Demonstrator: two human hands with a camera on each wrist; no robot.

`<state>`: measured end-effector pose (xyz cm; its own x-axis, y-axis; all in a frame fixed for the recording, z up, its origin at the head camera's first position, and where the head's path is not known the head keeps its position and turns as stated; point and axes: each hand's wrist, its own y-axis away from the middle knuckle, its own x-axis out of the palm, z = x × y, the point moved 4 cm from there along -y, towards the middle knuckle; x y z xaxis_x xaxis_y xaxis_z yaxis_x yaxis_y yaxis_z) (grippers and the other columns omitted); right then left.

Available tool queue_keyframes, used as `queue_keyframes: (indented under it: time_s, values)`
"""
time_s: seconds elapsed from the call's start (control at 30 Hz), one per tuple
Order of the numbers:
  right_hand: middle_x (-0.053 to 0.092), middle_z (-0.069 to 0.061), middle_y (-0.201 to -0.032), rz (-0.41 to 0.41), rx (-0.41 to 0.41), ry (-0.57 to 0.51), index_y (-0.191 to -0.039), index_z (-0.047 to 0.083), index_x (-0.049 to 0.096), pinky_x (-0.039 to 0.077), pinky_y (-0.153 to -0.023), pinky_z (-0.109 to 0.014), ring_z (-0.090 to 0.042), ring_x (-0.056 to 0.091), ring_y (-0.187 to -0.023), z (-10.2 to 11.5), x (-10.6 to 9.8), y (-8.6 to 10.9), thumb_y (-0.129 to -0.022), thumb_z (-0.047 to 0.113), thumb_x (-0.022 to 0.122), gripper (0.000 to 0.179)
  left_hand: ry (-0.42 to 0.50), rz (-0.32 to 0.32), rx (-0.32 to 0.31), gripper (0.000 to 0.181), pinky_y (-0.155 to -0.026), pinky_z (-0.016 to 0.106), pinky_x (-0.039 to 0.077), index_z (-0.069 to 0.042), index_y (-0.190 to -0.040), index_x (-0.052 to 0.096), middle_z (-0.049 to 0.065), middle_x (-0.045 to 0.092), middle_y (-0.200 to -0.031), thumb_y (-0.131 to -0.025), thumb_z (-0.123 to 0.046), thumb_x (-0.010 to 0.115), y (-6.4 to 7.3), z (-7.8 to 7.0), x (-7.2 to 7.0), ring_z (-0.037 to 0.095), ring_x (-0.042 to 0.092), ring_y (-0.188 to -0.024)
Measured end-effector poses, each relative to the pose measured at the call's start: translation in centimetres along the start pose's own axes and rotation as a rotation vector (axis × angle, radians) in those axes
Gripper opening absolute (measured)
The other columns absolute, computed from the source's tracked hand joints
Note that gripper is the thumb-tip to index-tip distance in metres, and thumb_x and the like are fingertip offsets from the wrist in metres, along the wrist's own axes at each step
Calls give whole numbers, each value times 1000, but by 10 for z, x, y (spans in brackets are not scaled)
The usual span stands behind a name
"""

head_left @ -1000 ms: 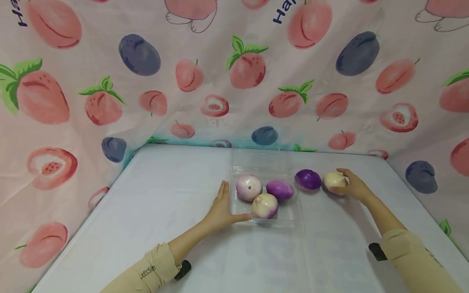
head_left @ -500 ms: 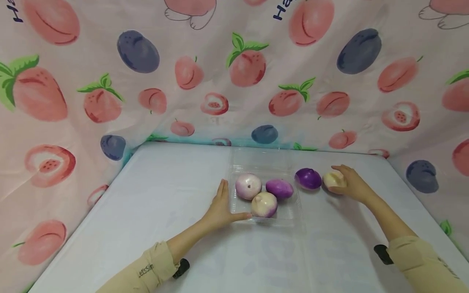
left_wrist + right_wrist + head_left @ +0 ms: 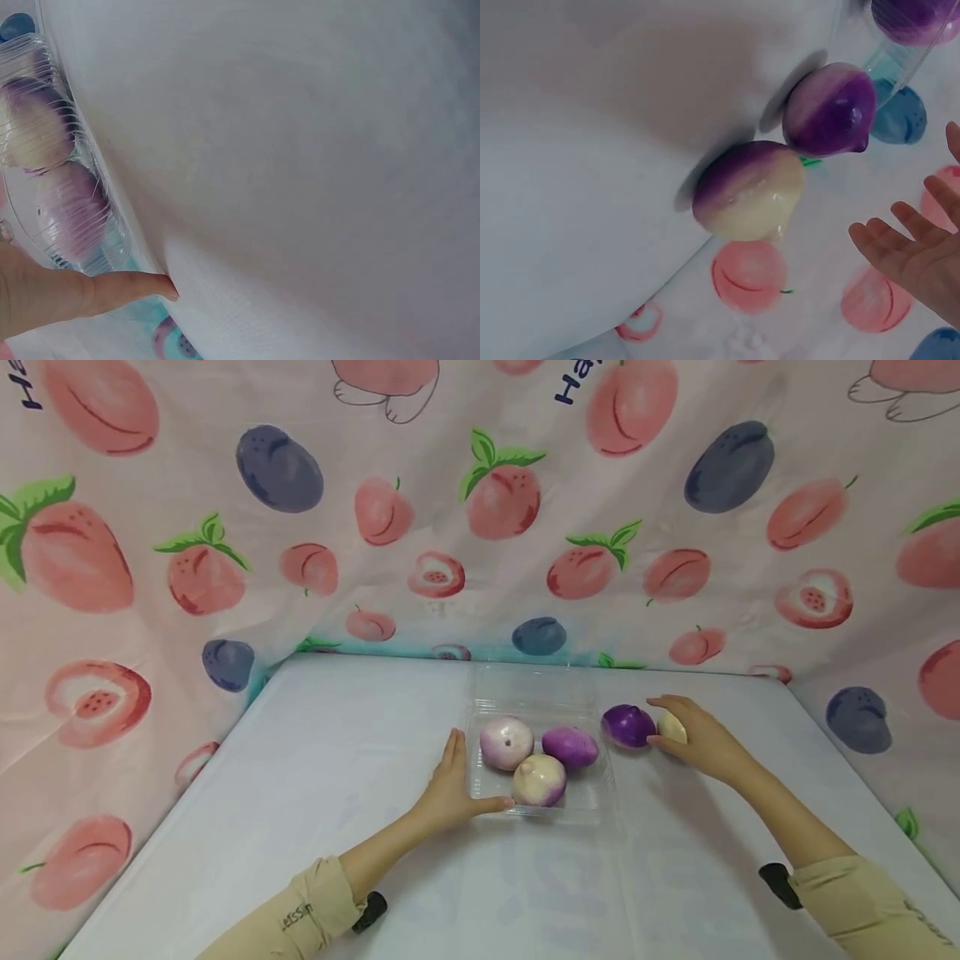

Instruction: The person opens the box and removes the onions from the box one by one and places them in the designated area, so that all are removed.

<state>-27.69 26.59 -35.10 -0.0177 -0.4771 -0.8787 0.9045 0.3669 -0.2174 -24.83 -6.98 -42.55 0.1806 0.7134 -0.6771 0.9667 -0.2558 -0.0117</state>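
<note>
My left hand (image 3: 448,792) rests at the left side of a clear plastic clamshell box (image 3: 592,793), fingers straight along its wall and thumb at the front edge. Inside sit a pale pink turnip (image 3: 506,743), a purple turnip (image 3: 570,747) and a cream turnip (image 3: 539,781) with a purple side. Right of the box, a dark purple turnip (image 3: 627,727) stands beside a cream-and-purple turnip (image 3: 748,191), partly hidden behind my right hand (image 3: 705,745) in the head view. The right hand hovers over these two, fingers spread and holding nothing; the right wrist view shows it apart from both.
The box's lid (image 3: 535,683) lies folded back towards the rear. A white cloth (image 3: 360,735) covers the table. A fruit-printed curtain (image 3: 435,468) hangs behind and at both sides.
My right hand has left the outer cream turnip and moved left towards the dark purple one. The left hand and the box have stayed put.
</note>
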Motion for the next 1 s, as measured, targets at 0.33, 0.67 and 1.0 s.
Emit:
queue_keyframes:
  time_s: [0.33,0.67,1.0]
  values:
    - [52,-28,-127,-32,-70,-26,-126,-5,51,37,-98,-61,-45,46,-120,24,5,-5,-84,12,70,50,-5,14,-27,128,-112,54,24,3,-149,0,19,-5,-158,-67,-52,80,-4,1,2,42,10,-143]
    - [49,-31,-128,16,-67,-251,-126,-9,49,45,-90,-59,-50,47,-118,45,24,-6,-83,2,69,49,-10,7,-20,127,-111,57,25,5,-149,1,21,-3,-158,-67,-51,80,-1,4,4,45,12,-142]
    - [55,-23,-128,64,-134,-204,-126,-4,52,44,-97,-52,-41,48,-122,49,44,-18,-83,13,72,51,-6,18,-36,129,-111,57,24,3,-149,-1,19,-5,-158,-67,-53,80,-1,1,3,44,10,-143]
